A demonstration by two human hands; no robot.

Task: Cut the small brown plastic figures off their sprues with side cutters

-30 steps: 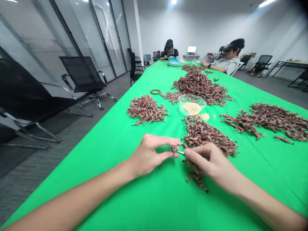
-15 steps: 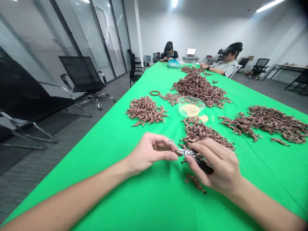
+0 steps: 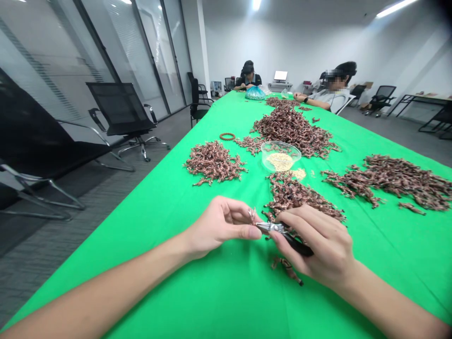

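My left hand point(image 3: 219, 227) pinches a small twisted copper-brown piece point(image 3: 252, 215) between thumb and fingertips. My right hand point(image 3: 318, 244) grips a pair of small black-handled pliers point(image 3: 282, 233), and their steel jaws point(image 3: 267, 227) sit right beside that piece. Whether the jaws bite it is hard to tell. Just beyond my right fingers lies a heap of similar copper-brown pieces point(image 3: 294, 200), partly hidden behind that hand. One loose piece point(image 3: 286, 269) rests on the green cloth below my right hand.
The green-covered table point(image 3: 165, 202) carries several more heaps, a clear bowl of pale grains point(image 3: 280, 156) and a brown bead ring point(image 3: 227, 136). Two co-workers point(image 3: 248, 75) sit at its far end and right side. Black mesh chairs point(image 3: 120, 113) stand along the left.
The pliers have come up into my right hand's fingertips, with their black handles now showing. Between the two most recent views, my hands barely move.
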